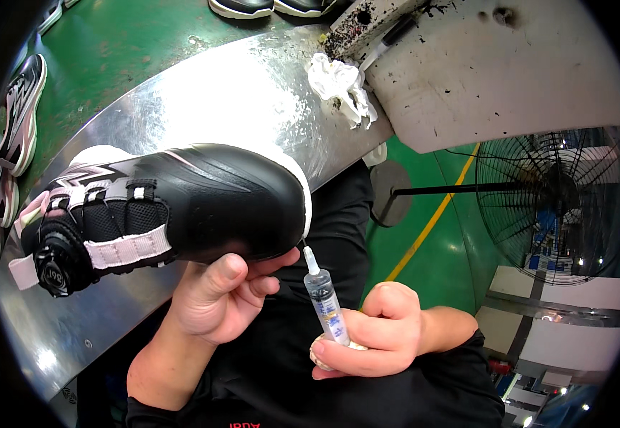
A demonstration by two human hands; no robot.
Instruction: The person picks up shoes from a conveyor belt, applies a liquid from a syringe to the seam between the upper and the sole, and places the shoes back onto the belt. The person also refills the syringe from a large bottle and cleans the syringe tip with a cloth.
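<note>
- Black synthetic upper and white sole: a sports shoe (181, 203) with pale pink straps and a round dial closure is held up over the edge of a shiny metal workbench (203, 100), toe pointing to the person's right.
- Left hand (213, 296) grips the shoe from below, thumb and fingers pressed against the underside near the toe.
- Right hand (377, 335) is wrapped around a small clear syringe (324, 299), fingers closed on its barrel, with what looks like a wad of cloth tucked in the palm.
- Syringe stands nearly upright, its white nozzle just beside the toe edge of the shoe; whether tip and sole touch cannot be told.
- Crumpled white rag (342, 85) lies on the far edge of the workbench, next to a stained white board (495, 78) spotted with black.
- More shoes (17, 121) lie on the green belt (124, 43) at the left.
- Wire-caged floor fan (552, 200) stands on the green floor at the right, beside a yellow line (431, 225).
</note>
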